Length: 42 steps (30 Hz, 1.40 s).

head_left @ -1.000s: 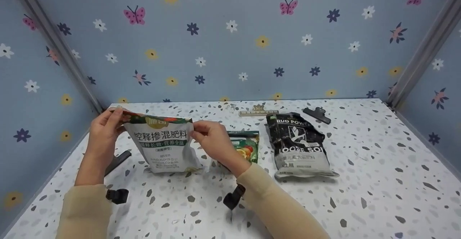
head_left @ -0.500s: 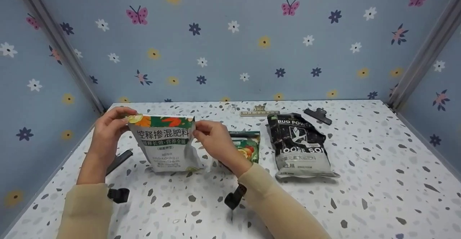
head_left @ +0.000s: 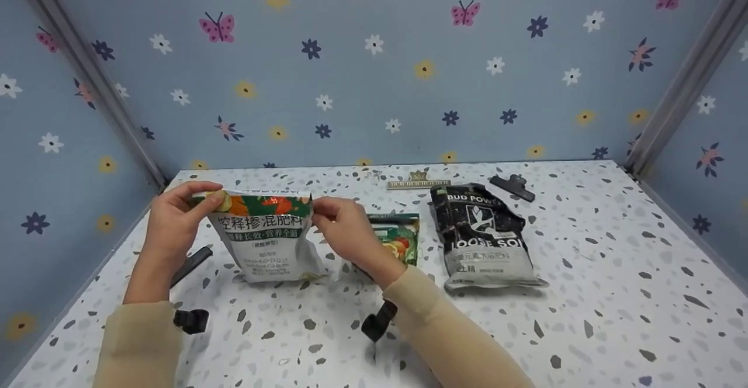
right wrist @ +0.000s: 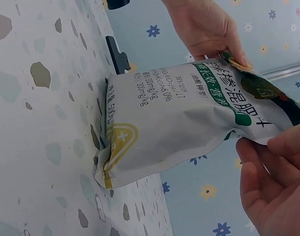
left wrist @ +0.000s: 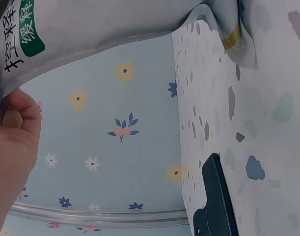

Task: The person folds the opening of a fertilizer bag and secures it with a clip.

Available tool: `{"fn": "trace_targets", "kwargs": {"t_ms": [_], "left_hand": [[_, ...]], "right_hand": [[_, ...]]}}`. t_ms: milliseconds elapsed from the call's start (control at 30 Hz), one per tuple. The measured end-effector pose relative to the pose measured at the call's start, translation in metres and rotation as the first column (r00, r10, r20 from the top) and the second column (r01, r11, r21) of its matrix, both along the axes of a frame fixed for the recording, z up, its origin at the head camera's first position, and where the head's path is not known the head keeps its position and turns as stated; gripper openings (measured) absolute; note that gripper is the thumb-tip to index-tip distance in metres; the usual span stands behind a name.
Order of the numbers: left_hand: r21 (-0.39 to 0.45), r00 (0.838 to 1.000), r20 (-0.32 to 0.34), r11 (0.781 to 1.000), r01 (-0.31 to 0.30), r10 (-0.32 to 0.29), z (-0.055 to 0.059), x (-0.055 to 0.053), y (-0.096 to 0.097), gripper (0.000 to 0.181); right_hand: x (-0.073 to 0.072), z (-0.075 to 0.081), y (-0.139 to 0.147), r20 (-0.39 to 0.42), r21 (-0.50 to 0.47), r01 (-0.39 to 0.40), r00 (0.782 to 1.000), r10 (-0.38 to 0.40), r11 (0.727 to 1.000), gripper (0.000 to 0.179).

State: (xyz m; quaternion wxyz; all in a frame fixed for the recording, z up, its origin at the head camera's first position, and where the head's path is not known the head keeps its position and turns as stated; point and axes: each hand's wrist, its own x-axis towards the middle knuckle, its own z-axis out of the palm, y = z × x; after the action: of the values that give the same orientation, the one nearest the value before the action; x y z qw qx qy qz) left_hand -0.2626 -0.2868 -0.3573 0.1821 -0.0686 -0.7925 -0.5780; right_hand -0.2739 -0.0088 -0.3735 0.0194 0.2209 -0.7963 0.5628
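"Three bags on the speckled table (head_left: 590,259). Which one's held?"

"White bag (head_left: 269,259): left half of the table, upright, base on the tabletop. Black bag (head_left: 485,230) well to its right, green pouch (head_left: 403,242) between."

"Handling?"

"Judging by looks: filled low down, so some weight, but soft; the walls crease. Film seems smooth, maybe slippery, not fragile. Take it by both top corners; I'd put a palm under the base for any lift."

"Hands?"

"Left hand (head_left: 174,221) pinches the top left corner, thumb in front. Right hand (head_left: 350,230) pinches the right edge near the top, thumb against fingers."

"Small stuff?"

"Gold clip (head_left: 419,184) at the back. Black clip (head_left: 513,187) behind the black bag, toward the right. Dark clip (head_left: 196,264) beside the left forearm (head_left: 149,274), partly covered in the head view, cut off in the left wrist view."

"Unclear bits?"

"Green pouch: partly hidden by the right hand and arm. White bag's top: colourful strip (head_left: 263,205) looks folded over; can't tell if the mouth is sealed. Smallest print: too blurred."
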Motion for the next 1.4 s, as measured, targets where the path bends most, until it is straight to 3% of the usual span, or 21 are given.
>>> {"fn": "trace_targets", "kwargs": {"t_ms": [167,333,533,767,867,967,1033,1100,1200,1267,1400], "left_hand": [[-0.066,0.999,0.025,0.997,-0.038,0.040,-0.001,-0.003,0.000,0.035],[-0.071,0.997,0.051,0.996,-0.047,0.051,-0.001,-0.004,-0.001,0.033],[-0.057,0.998,0.054,0.998,-0.042,0.045,0.000,-0.005,-0.001,0.033],[0.017,0.999,0.032,0.999,-0.030,0.029,0.000,-0.006,-0.003,0.030],[0.038,0.999,0.029,0.999,-0.019,0.018,0.000,-0.005,-0.005,0.029],[0.043,1.000,0.024,0.999,-0.009,0.008,0.000,-0.004,-0.005,0.028],[0.035,1.000,0.018,0.999,-0.013,0.012,0.000,-0.002,-0.006,0.027],[0.033,1.000,0.006,0.999,-0.017,0.017,0.001,0.000,-0.007,0.026],[0.041,1.000,-0.013,0.999,-0.011,0.011,0.001,0.000,-0.008,0.024],[0.052,1.000,-0.021,0.999,0.001,0.000,0.001,0.000,-0.007,0.025],[0.064,1.000,-0.011,0.998,0.007,-0.006,0.000,0.001,-0.008,0.026]], "right_hand": [[0.000,0.001,0.000,0.001,0.004,0.020,1.000,-0.020,1.000,0.029],[0.000,0.002,0.000,-0.034,-0.044,0.049,0.998,-0.051,0.998,0.032],[0.001,0.006,0.001,-0.112,-0.143,0.063,0.991,-0.079,0.988,0.031],[0.001,0.018,-0.007,-0.202,-0.200,0.043,0.976,-0.085,0.979,0.024],[0.003,0.028,-0.014,-0.279,-0.120,0.035,0.958,-0.068,0.992,0.023],[0.007,0.039,-0.024,-0.413,0.100,0.084,0.910,-0.035,0.991,0.024],[0.011,0.047,-0.033,-0.513,0.272,0.147,0.858,0.014,0.951,0.024],[0.014,0.054,-0.044,-0.597,0.409,0.228,0.799,0.070,0.884,0.023],[0.017,0.063,-0.061,-0.664,0.525,0.321,0.733,0.143,0.788,0.024],[0.017,0.067,-0.071,-0.673,0.564,0.359,0.721,0.163,0.744,0.023],[0.015,0.070,-0.089,-0.649,0.628,0.395,0.742,0.170,0.671,0.021]]}}
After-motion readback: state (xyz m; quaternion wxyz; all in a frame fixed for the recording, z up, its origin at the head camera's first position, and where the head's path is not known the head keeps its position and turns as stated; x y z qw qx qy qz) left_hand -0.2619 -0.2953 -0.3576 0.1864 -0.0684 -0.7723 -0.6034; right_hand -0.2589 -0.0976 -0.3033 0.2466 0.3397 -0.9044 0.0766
